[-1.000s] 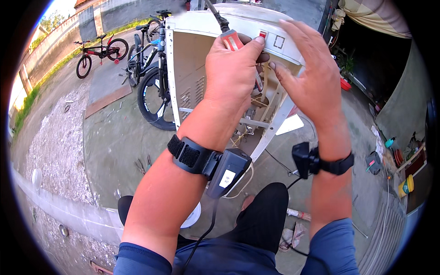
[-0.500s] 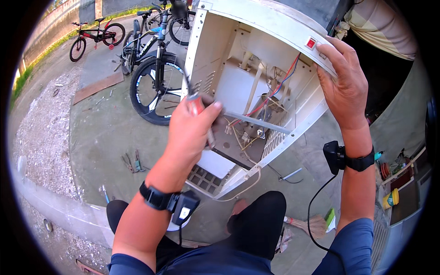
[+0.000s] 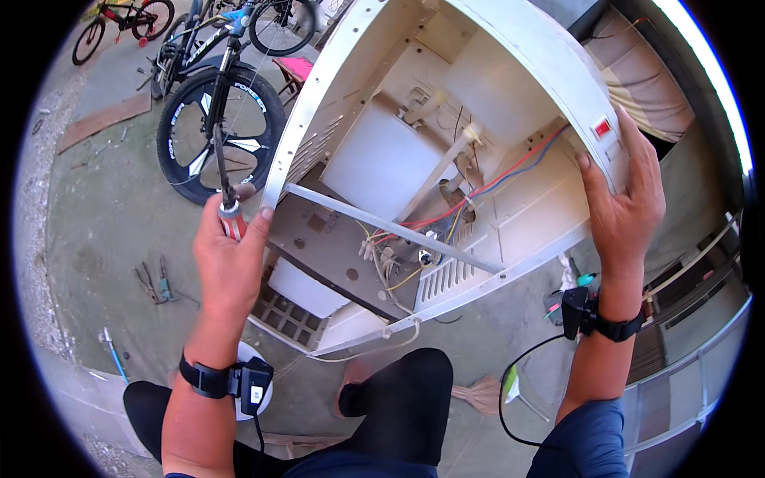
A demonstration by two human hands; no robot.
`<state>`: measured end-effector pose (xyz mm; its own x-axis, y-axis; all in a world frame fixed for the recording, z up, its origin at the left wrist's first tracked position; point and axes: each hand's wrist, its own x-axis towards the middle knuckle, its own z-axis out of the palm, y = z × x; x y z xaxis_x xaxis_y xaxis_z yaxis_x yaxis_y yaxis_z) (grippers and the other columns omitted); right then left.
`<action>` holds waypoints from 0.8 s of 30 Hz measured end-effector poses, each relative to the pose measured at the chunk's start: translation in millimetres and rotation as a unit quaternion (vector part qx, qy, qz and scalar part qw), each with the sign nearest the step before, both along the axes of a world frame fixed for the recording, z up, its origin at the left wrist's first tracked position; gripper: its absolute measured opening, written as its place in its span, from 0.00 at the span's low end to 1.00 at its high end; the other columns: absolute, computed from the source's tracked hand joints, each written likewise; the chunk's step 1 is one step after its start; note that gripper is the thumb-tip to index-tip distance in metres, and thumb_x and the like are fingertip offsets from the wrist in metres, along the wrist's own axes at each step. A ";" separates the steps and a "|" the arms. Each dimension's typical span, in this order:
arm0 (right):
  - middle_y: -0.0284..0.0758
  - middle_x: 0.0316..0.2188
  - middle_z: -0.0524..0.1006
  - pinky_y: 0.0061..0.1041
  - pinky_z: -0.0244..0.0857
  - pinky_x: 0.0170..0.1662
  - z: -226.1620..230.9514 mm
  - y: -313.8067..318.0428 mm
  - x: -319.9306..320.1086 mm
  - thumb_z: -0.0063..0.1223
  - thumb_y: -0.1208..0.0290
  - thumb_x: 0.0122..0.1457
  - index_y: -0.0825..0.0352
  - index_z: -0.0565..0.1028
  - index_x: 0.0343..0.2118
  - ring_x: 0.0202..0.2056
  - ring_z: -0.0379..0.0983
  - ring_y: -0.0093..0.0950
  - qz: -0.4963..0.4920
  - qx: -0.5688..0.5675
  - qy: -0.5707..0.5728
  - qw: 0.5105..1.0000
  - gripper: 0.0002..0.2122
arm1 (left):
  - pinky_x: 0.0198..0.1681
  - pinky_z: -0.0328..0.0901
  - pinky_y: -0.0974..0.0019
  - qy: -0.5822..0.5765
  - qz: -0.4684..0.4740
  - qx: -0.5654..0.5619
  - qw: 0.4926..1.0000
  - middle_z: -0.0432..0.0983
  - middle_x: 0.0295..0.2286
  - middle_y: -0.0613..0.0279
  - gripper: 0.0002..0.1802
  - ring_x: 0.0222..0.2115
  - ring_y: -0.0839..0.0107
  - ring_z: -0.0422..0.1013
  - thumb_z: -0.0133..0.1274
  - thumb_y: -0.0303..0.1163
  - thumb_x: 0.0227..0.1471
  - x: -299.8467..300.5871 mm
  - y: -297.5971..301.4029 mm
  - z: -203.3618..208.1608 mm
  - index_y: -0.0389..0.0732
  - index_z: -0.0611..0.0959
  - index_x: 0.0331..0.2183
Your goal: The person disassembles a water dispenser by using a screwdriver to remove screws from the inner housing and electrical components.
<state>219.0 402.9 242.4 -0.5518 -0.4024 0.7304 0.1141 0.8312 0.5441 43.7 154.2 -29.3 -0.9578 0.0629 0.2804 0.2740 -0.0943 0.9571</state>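
Note:
An open white metal cabinet (image 3: 550,60), a gutted appliance housing, stands tilted in front of me. My left hand (image 3: 223,275) is closed round the red handle of a screwdriver (image 3: 232,221), whose dark shaft points away from me. Its thumb lies against the cabinet's left edge. My right hand (image 3: 629,211) holds the cabinet's right corner, its thumb on the inner side, just below a red rocker switch (image 3: 601,127). Red and blue wires (image 3: 510,177) run from that corner down to loose wiring. A thin metal crossbar (image 3: 382,223) spans the opening.
Beyond the cabinet's left side stands a bicycle (image 3: 219,119), with a smaller bicycle (image 3: 119,24) farther off. Pliers (image 3: 159,283) lie on the floor at the left. A straw broom (image 3: 478,393) lies near my knee. Dark cords hang from both wrist straps.
The cabinet now fills more of the view. My left hand has moved with the screwdriver from before the opening to the cabinet's left edge. My right hand keeps hold of the corner.

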 end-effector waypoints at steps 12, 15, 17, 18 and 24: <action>0.43 0.53 0.76 0.30 0.64 0.57 -8.9 -2.3 3.6 0.64 0.64 0.60 0.70 0.70 0.60 0.52 0.73 0.33 -0.069 0.001 0.026 0.997 0.28 | 0.35 0.62 0.75 0.072 -0.021 0.006 0.997 0.72 0.29 0.73 0.17 0.30 0.82 0.64 0.62 0.25 0.55 -22.9 22.9 -26.2 0.37 0.80 0.47; 0.44 0.54 0.76 0.31 0.64 0.57 -11.5 -4.1 3.4 0.62 0.63 0.61 0.70 0.70 0.61 0.53 0.72 0.34 -0.087 0.008 0.034 0.996 0.27 | 0.33 0.61 0.73 0.051 -0.028 0.016 0.998 0.71 0.28 0.70 0.15 0.28 0.80 0.64 0.62 0.24 0.53 -20.1 21.1 -27.0 0.36 0.80 0.44; 0.44 0.54 0.75 0.31 0.63 0.57 -12.4 -4.8 3.8 0.60 0.62 0.62 0.70 0.69 0.61 0.53 0.72 0.34 -0.100 0.017 0.040 0.994 0.27 | 0.35 0.64 0.70 0.063 -0.026 0.007 0.998 0.73 0.31 0.62 0.15 0.29 0.74 0.69 0.62 0.20 0.51 -21.0 20.5 -26.4 0.34 0.79 0.42; 0.44 0.55 0.75 0.32 0.63 0.57 -11.9 -4.8 4.1 0.60 0.62 0.63 0.71 0.69 0.61 0.53 0.72 0.35 -0.099 0.019 0.038 0.994 0.27 | 0.33 0.63 0.72 0.085 -0.018 -0.002 0.996 0.71 0.29 0.66 0.14 0.28 0.76 0.66 0.61 0.21 0.52 -22.2 20.9 -27.5 0.35 0.80 0.42; 0.46 0.56 0.74 0.33 0.61 0.59 -10.7 -3.0 4.9 0.58 0.62 0.64 0.72 0.68 0.62 0.55 0.71 0.36 -0.092 0.015 0.032 0.995 0.27 | 0.30 0.59 0.73 0.153 0.007 -0.031 0.988 0.68 0.25 0.69 0.13 0.25 0.79 0.62 0.60 0.21 0.53 -26.0 19.7 -31.0 0.37 0.80 0.42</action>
